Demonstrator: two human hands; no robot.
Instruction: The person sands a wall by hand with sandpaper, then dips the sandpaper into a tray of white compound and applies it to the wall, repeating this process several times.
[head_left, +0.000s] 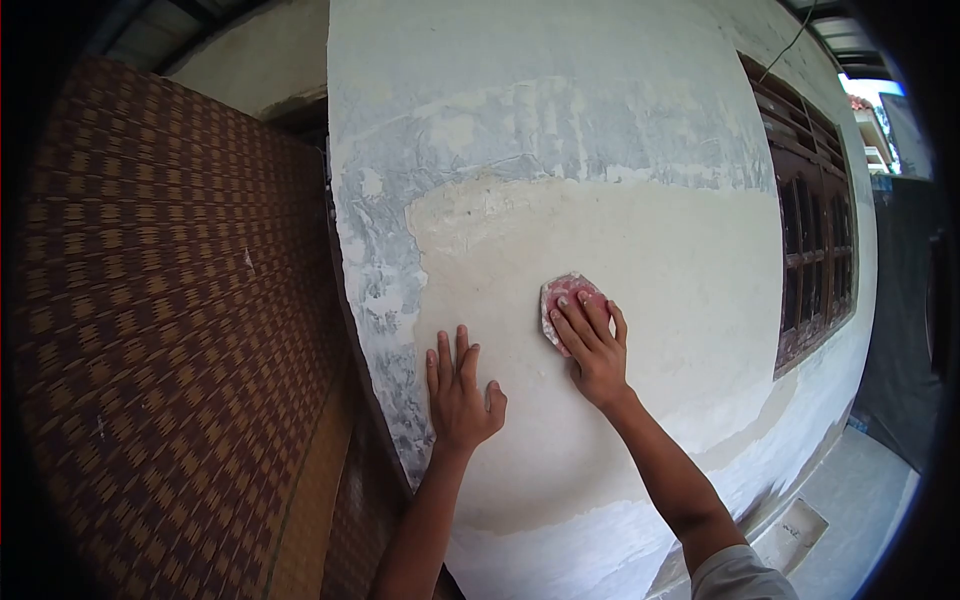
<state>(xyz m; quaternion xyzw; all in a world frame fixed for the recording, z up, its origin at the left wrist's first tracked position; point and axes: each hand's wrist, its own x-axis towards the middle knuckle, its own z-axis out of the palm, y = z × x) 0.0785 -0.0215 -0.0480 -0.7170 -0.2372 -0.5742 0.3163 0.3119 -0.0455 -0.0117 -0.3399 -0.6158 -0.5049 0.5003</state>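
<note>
My right hand (pixel 597 355) presses a reddish sanding pad (pixel 565 287) flat against the wall, fingers laid over it. White dust coats the pad's edges; its underside is hidden. My left hand (pixel 463 405) rests on the wall to the left and a little lower, fingers spread, holding nothing. Both hands are on a smooth cream patch of the wall (pixel 680 270). Around this patch, along the top and left, the surface is rough grey with white smears.
A brown woven panel (pixel 180 280) stands close on the left, beside the wall's corner. A barred wooden window (pixel 815 220) is set into the wall on the right. At lower right runs a pale ledge (pixel 860 500) with a rectangular recess (pixel 793 533).
</note>
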